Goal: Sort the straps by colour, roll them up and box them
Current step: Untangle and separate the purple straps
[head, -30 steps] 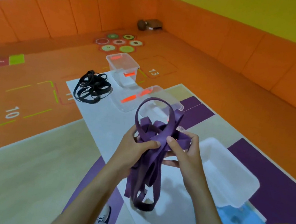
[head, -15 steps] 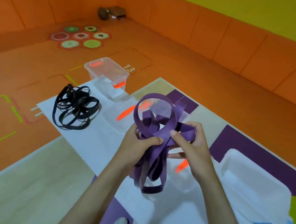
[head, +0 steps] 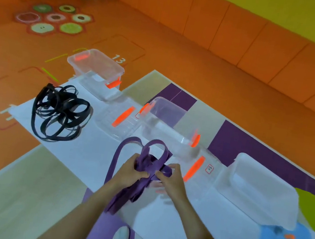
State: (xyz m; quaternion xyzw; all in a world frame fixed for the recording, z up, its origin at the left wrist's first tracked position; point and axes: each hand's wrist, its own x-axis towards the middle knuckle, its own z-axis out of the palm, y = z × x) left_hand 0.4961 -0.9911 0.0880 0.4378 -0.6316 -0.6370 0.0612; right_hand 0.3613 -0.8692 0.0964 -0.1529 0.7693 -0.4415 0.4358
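By my feet, both hands, left [head: 130,172] and right [head: 171,180], grasp the purple straps [head: 146,162] over the white sheet [head: 85,155]. Beyond lie black straps [head: 53,92] and clear boxes [head: 166,112]. Farther off are the orange floor [head: 182,61], the padded orange wall [head: 249,30] and yellow paint [head: 293,12] above.

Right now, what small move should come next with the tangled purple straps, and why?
Probably draw one loop free with the right hand while the left hand grips the bunch: the flat purple straps form a tangle, not yet rolled.
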